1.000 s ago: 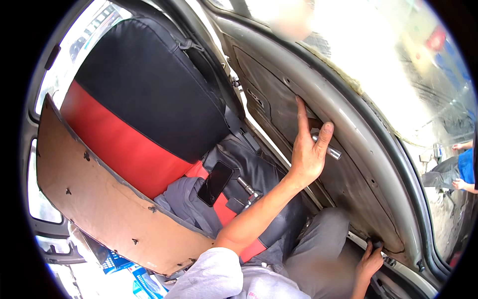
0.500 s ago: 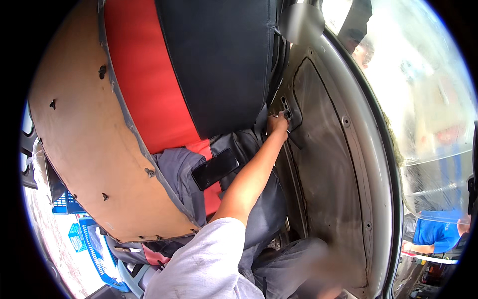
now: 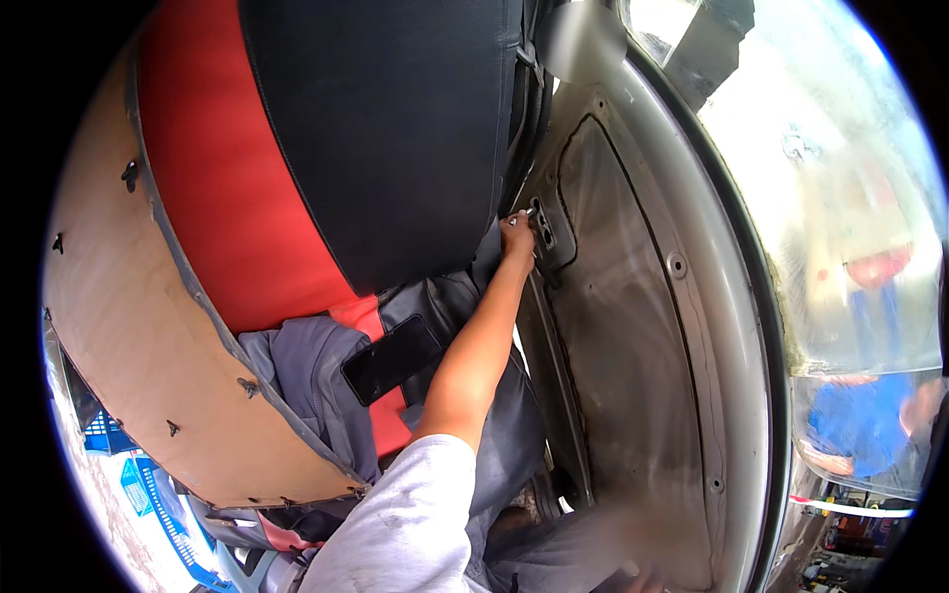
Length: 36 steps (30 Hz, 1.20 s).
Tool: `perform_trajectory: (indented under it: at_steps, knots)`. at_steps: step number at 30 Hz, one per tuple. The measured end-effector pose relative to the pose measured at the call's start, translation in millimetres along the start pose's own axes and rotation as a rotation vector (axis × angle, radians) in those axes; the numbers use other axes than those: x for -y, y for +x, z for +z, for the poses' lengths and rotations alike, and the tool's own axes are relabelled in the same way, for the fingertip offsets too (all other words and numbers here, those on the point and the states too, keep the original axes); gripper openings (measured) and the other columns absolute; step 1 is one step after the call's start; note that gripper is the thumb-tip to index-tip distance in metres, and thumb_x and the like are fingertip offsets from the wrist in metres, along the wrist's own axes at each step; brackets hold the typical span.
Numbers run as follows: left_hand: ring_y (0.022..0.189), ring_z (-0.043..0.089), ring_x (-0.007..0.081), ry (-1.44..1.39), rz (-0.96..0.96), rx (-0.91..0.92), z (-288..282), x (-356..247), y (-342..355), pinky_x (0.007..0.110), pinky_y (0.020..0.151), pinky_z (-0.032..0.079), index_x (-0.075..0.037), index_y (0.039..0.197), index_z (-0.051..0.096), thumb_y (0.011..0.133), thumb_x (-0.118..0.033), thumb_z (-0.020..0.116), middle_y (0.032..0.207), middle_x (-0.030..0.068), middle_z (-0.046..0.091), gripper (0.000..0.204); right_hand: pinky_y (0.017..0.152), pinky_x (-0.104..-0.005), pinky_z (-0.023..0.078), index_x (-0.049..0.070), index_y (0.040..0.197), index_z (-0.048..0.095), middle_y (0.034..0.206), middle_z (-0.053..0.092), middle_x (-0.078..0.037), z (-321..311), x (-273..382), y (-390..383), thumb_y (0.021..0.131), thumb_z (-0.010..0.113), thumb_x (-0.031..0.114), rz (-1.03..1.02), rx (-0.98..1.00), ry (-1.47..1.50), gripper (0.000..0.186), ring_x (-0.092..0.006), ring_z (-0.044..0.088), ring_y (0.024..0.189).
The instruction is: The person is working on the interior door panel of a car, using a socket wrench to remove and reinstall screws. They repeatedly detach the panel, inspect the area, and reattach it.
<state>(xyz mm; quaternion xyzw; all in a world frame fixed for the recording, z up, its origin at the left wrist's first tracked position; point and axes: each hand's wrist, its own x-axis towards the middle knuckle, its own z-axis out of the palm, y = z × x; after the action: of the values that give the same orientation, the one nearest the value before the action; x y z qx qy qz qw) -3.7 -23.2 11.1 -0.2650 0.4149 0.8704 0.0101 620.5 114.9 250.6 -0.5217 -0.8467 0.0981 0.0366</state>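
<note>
My left hand (image 3: 513, 235) is closed around a small metal tool (image 3: 530, 212), partly hidden, at the opening (image 3: 544, 225) in a bare grey metal panel (image 3: 643, 326). My left arm crosses beside a black smartphone (image 3: 390, 360), which lies by grey cloth (image 3: 311, 385) on the seat. The upright seat back (image 3: 376, 128) is black and red. A tan trim board (image 3: 119, 326) with black clips leans at the left. My right hand (image 3: 638, 575) is low beside the panel, smeared by blur, so its fingers are unclear.
A window (image 3: 850, 198) curves along the right, above the panel's edge. Beyond it a person in a blue shirt (image 3: 860, 425) is seen near assorted items (image 3: 850, 549). Blue plastic baskets (image 3: 168, 504) sit at the lower left, outside the board.
My left hand has moved from the panel's middle to the opening by the seat. The view has turned, and my right hand has dropped from the panel's lower corner toward the bottom edge.
</note>
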Motion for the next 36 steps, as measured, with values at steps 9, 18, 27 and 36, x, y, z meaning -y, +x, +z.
perform_trajectory:
  at_steps: [9, 18, 27, 36]
  knots:
    - [0.053, 0.055, 0.0133, -0.071, -0.038, 0.163, 2.1, -7.0, -0.9, 0.027, 0.042, 0.039, -0.001, 0.098, 0.058, 0.101, -0.026, 0.055, 0.076, 0.0066, 0.062, 0.026, 0.077, -0.0455, 0.052, -0.002, 0.114, 0.065, 0.099, 0.069, -0.025, -28.2, 152.2, 6.2, 0.098, 0.058, 0.028, -0.395, 0.401, 0.227, 0.034, -0.0417, 0.065, 0.088]
    - [0.06, 0.062, 0.0156, -0.279, -0.033, 0.357, 0.5, -9.8, -13.9, 0.026, 0.048, 0.045, -0.001, 0.106, 0.056, 0.105, -0.04, 0.04, 0.079, 0.0087, 0.065, 0.042, 0.093, -0.043, 0.05, -0.003, 0.133, 0.048, 0.126, 0.058, -0.018, 221.5, 415.0, 147.8, 0.092, 0.052, 0.009, -1.195, -0.015, 0.167, 0.043, -0.0357, 0.055, 0.115]
    - [0.075, 0.067, 0.0197, -0.071, 0.017, 0.312, -20.7, -5.9, -3.9, 0.03, 0.064, 0.051, 0.0, 0.115, 0.058, 0.105, -0.04, 0.039, 0.094, 0.0129, 0.07, 0.045, 0.062, -0.0365, 0.057, 0.003, 0.093, 0.057, 0.095, 0.062, -0.016, 275.0, 470.1, 161.3, 0.087, 0.054, 0.01, -1.131, 0.0, -0.088, 0.01, -0.0274, 0.068, 0.078]
    - [0.075, 0.067, 0.0209, -0.103, 0.011, 0.289, -20.9, -10.8, -13.8, 0.033, 0.07, 0.053, -0.001, 0.107, 0.06, 0.105, -0.041, 0.037, 0.09, 0.0125, 0.069, 0.046, 0.08, -0.0496, 0.051, -0.003, 0.103, 0.058, 0.102, 0.063, -0.024, 260.4, 473.2, 169.7, 0.091, 0.05, 0.012, -1.17, 0.218, 0.302, 0.021, -0.0423, 0.063, 0.092]
